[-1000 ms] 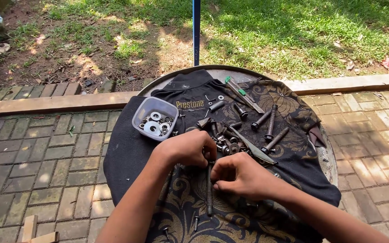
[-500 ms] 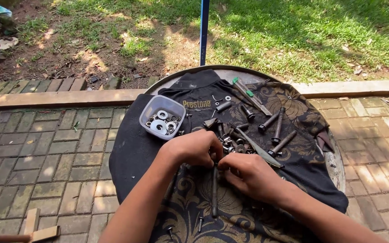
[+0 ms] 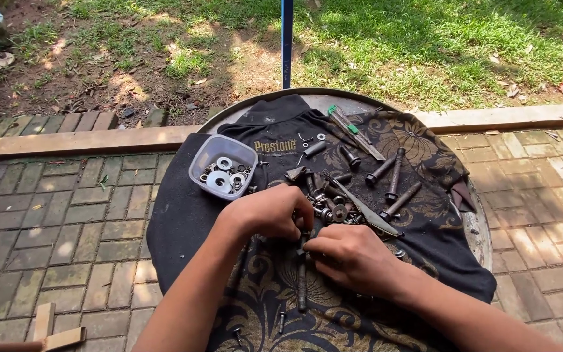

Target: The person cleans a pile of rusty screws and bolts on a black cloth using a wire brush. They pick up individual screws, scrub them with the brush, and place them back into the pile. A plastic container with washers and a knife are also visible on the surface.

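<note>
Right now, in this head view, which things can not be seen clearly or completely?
- Upper end of the long bolt: covered by the left hand and right hand, so the part they work on is hidden.
- Small parts in the clear plastic tub: too small to count or sort.
- Round table rim: mostly under the dark cloth.
- Blue pole: cut off by the top edge.

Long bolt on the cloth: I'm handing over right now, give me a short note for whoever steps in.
Left hand: fingers closed on the top of the long bolt.
Right hand: gripping the same bolt just below.
The bolt lies on the patterned cloth, pointing toward the person.
Washers sit in the clear tub; more bolts lie beyond.
Whether anything is threaded on is hidden by the fingers.
</note>
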